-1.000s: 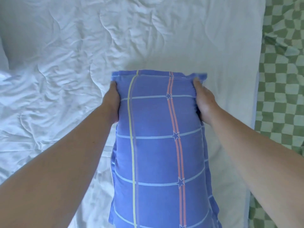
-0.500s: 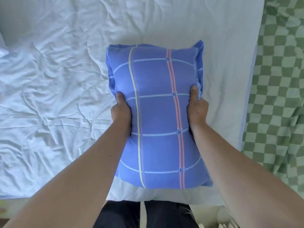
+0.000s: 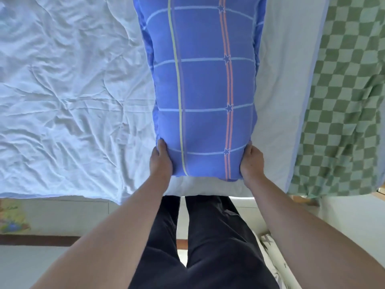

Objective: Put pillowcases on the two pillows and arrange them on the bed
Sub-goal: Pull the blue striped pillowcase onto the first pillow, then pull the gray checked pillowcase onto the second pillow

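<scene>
A pillow in a blue pillowcase [image 3: 204, 90] with pale grid lines, a yellow stripe and orange stripes with stars stretches away from me over the bed [image 3: 62, 101]. Its top end runs out of the frame. My left hand [image 3: 160, 161] grips its near left corner, fingers curled under the fabric. My right hand [image 3: 252, 163] grips the near right corner the same way. I cannot tell whether the pillow rests on the bed or hangs above it. No second pillow is in view.
A wrinkled white quilt covers the bed on the left. A green checked blanket [image 3: 343, 101] lies along the right side. The bed's near edge [image 3: 83, 195] runs across the frame, with my dark trousers [image 3: 208, 247] and the floor below it.
My hands slid down the pillow from its top corners to the middle and now to its near corners. The pillow reaches farther up over the bed, and the view has tilted down.
</scene>
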